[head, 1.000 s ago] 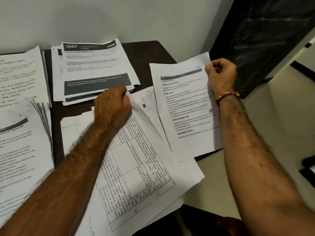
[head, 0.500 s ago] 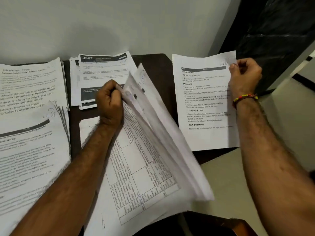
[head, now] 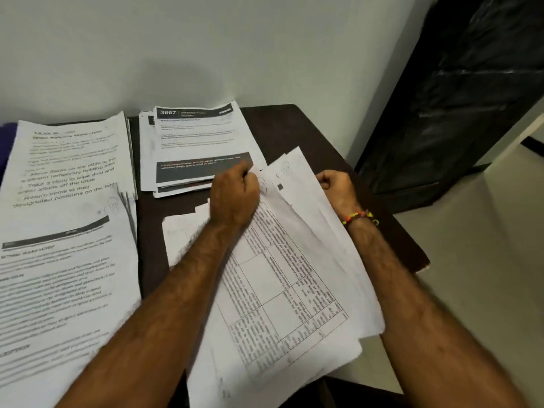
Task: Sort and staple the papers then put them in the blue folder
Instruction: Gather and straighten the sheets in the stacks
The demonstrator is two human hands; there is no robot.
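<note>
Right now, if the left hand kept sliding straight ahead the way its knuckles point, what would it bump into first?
Probably the stack of papers headed 3667. The left hand pinches sheets of the lifted bundle, and its knuckles already sit at that stack's near edge. Beyond it is the wall. Depth is hard to judge.

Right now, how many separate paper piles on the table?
4: far-left pile; near-left pile; 3667 pile at the back centre; table-sheet pile under both hands. More sheets may lie hidden beneath or out of frame.
</note>
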